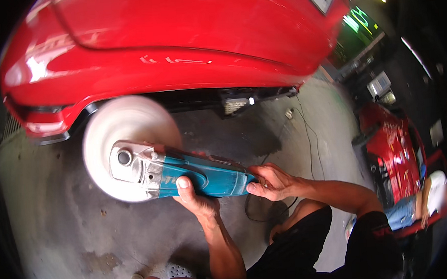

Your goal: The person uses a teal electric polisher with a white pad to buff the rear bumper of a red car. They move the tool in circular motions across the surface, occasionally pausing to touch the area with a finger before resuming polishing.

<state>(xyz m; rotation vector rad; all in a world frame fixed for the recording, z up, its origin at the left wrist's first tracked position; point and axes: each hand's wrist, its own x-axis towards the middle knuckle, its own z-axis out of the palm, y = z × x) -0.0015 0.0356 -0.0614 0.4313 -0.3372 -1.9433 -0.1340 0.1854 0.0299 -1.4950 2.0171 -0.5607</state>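
Note:
Both my hands hold a teal angle polisher (204,176) with a silver metal gear head. My left hand (196,199) grips the body from below just behind the head, thumb on the near side. My right hand (271,182) is closed around the rear end of the handle. A large white round polishing pad (131,121), blurred as if spinning, sits behind the gear head. Its upper edge overlaps the lower rim of a glossy red car bumper (189,69); whether the two touch, I cannot tell.
Black cords (309,142) lie on the stained concrete floor (223,135) at the right. A drain cover (178,271) is near my feet. Beyond, another red car (395,157) stands with a person (413,209) beside it.

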